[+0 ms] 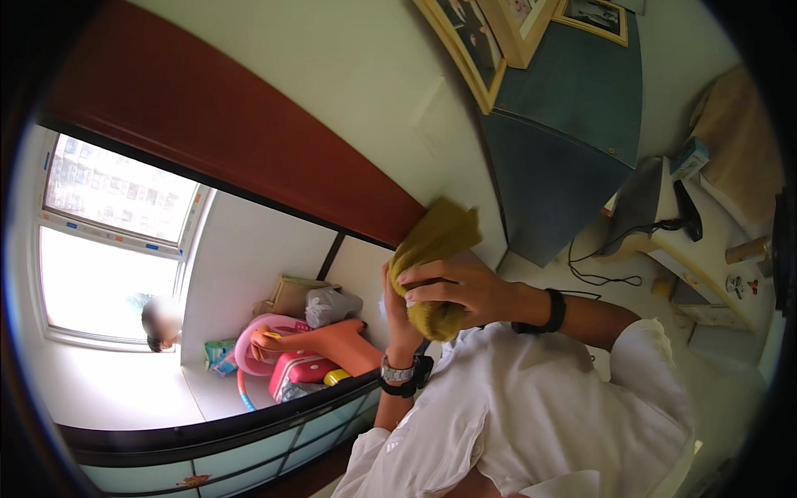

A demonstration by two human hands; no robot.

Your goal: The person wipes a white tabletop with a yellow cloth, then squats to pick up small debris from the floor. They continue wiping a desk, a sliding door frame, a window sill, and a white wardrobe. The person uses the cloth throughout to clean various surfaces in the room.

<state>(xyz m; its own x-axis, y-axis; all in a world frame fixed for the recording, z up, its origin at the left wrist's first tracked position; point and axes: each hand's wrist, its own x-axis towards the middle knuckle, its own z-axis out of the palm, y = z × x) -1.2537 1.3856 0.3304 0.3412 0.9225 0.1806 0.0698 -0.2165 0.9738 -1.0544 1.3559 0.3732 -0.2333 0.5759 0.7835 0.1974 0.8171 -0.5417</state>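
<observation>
Both hands are raised in front of my chest, around a bunched olive-yellow cloth [443, 233]. My left hand [398, 311], with a metal watch at its wrist, holds the cloth from the left side. My right hand [451, 287], wearing a black wristband, has its fingers curled over the cloth from the right. One end of the cloth sticks out above the hands near a dark red door frame [311, 149], and a rounded bundle hangs below the right fingers. Whether it touches the frame I cannot tell.
Left, beyond a black-framed sliding door [218, 426], lie a pink case [299, 373], an orange toy [336, 345] and bags near a window [112, 274]. Framed pictures [591, 18] top a blue-green cabinet [554, 168]. Right stands a dresser [703, 280] with a hair dryer [688, 211]; its cord trails down.
</observation>
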